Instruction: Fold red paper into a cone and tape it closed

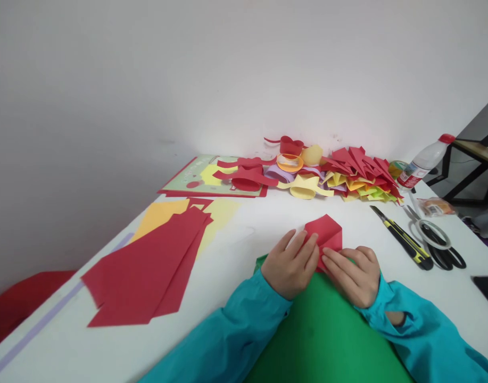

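A small piece of folded red paper [325,227] lies on the white table near its front edge, partly hidden under my fingers. My left hand [291,263] rests over its left side, fingertips pressed down on the paper. From the right, my right hand [356,272] holds the lower right edge with its fingers together. Creases run across the paper's visible upper part. Below both hands is a smooth green surface [327,330]; a bit of green also shows left of my left wrist.
Red paper sheets [148,266] lie at left over yellow paper. Along the wall are paper loops [303,186] and a pile of folded paper [361,173]. At right lie a utility knife [403,238], scissors [443,254], a tape roll [433,234] and a leaning bottle [425,162].
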A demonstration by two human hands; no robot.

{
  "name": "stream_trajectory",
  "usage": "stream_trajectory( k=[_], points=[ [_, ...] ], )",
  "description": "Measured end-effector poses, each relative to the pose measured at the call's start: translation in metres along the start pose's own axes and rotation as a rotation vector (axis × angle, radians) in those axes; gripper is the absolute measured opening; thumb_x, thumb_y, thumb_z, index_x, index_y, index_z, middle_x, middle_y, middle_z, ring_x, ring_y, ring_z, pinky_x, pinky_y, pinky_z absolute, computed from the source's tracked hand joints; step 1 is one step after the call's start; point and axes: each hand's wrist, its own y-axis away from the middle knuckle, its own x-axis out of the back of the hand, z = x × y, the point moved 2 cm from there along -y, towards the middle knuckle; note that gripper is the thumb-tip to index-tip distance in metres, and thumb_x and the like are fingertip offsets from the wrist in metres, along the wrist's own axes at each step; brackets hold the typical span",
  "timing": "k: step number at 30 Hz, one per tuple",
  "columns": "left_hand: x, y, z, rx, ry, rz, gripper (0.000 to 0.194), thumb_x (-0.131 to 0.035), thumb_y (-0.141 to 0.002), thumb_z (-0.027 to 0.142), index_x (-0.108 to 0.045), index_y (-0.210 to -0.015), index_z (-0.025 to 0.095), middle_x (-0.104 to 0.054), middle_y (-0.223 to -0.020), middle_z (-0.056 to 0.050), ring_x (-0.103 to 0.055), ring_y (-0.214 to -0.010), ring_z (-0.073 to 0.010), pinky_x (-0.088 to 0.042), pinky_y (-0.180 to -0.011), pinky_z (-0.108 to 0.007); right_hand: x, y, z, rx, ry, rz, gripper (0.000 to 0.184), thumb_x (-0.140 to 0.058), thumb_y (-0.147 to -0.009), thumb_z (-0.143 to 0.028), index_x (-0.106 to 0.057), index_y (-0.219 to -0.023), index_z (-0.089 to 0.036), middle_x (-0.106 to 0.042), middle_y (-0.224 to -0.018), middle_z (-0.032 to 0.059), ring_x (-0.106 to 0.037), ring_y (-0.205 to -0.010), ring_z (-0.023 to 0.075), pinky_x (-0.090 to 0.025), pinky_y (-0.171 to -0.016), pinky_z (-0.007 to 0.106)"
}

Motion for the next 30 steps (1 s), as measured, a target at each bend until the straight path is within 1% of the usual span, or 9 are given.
stream_trajectory(
  k=[3,5,7,11,13,15,20,25,30],
  points=[
    [0.01,-0.002,0.001,0.092,0.1,0.082,0.022,-0.052,-0.082,0.013,-0.061,-0.102,0.009,-0.065,-0.107,-0.015,-0.059,-0.099,-0.0261,-0.049,-0.083,-0.043,0.003,0.002,-0.002,-0.007,0.055,-0.009,0.022,-0.047,-0.086,-0.01,-0.065,-0.098,-0.012,-0.068,-0.104,0.0067,-0.058,-0.087,0.0181,-0.039,-0.067,0.034],
    [0.018,-0.001,0.003,0.281,0.267,0.2,0.02,-0.058,-0.079,0.015,-0.063,-0.097,0.01,-0.068,-0.093,-0.014,-0.061,-0.087,-0.0233,-0.051,-0.074,-0.038,0.007,0.003,-0.001,-0.031,0.103,0.0,0.02,-0.051,-0.084,-0.01,-0.064,-0.099,-0.011,-0.068,-0.104,0.0075,-0.058,-0.086,0.018,-0.039,-0.069,0.034],
    [0.02,0.001,0.007,0.584,0.604,0.234,0.009,-0.059,-0.079,0.018,-0.066,-0.082,0.012,-0.065,-0.069,-0.007,-0.059,-0.064,-0.0154,-0.05,-0.058,-0.028,0.011,0.005,0.002,-0.062,0.154,0.016,0.021,-0.055,-0.082,-0.01,-0.064,-0.101,-0.011,-0.068,-0.104,0.0075,-0.058,-0.085,0.0174,-0.039,-0.07,0.034],
    [0.0,0.005,0.029,1.232,1.563,-0.041,0.027,-0.066,-0.073,0.039,-0.068,-0.073,0.012,-0.063,-0.057,-0.003,-0.052,-0.044,-0.0098,-0.045,-0.041,-0.022,0.016,0.008,0.002,-0.05,0.161,-0.013,0.023,-0.048,-0.086,-0.013,-0.063,-0.105,-0.012,-0.067,-0.107,0.0082,-0.058,-0.089,0.0174,-0.037,-0.071,0.034],
    [-0.009,0.005,0.037,1.526,1.824,0.019,0.035,-0.076,-0.059,0.043,-0.068,-0.07,0.011,-0.064,-0.057,-0.004,-0.056,-0.048,-0.0116,-0.048,-0.045,-0.023,0.015,0.01,-0.002,-0.039,0.139,-0.051,0.025,-0.045,-0.087,-0.011,-0.062,-0.105,-0.014,-0.066,-0.109,0.0069,-0.057,-0.094,0.0172,-0.037,-0.074,0.034],
    [-0.015,0.004,0.038,1.695,1.924,0.116,0.035,-0.082,-0.049,0.039,-0.068,-0.064,0.01,-0.064,-0.057,-0.004,-0.058,-0.052,-0.0126,-0.049,-0.049,-0.023,0.012,0.011,-0.004,-0.028,0.121,-0.062,0.027,-0.044,-0.086,-0.009,-0.063,-0.104,-0.016,-0.066,-0.11,0.0047,-0.057,-0.096,0.0159,-0.037,-0.077,0.034],
    [-0.02,0.007,0.029,1.736,1.843,0.206,0.028,-0.084,-0.046,0.033,-0.069,-0.058,0.012,-0.065,-0.055,-0.003,-0.057,-0.049,-0.0119,-0.051,-0.051,-0.025,0.001,0.004,0.001,-0.042,0.012,0.067,0.02,-0.054,-0.083,-0.021,-0.063,-0.101,-0.017,-0.069,-0.103,0.0026,-0.058,-0.092,0.0162,-0.038,-0.08,0.034],
    [-0.023,0.012,0.018,1.511,1.666,0.106,0.031,-0.08,-0.053,0.037,-0.073,-0.071,0.013,-0.069,-0.064,-0.006,-0.058,-0.053,-0.014,-0.051,-0.05,-0.026,-0.001,-0.007,0.011,-0.269,-0.074,0.074,0.028,-0.057,-0.08,-0.022,-0.06,-0.107,-0.017,-0.067,-0.107,0.007,-0.056,-0.1,0.0224,-0.035,-0.091,0.043],
    [-0.026,0.012,0.013,1.32,1.579,0.003,0.023,-0.075,-0.058,0.037,-0.073,-0.066,0.015,-0.064,-0.052,-0.002,-0.053,-0.044,-0.0116,-0.048,-0.047,-0.024,-0.003,-0.012,0.013,-0.366,-0.216,-0.011,0.011,-0.054,-0.082,-0.019,-0.062,-0.089,-0.021,-0.069,-0.088,0.001,-0.054,-0.1,0.0221,-0.023,-0.1,0.049]
  ],
)
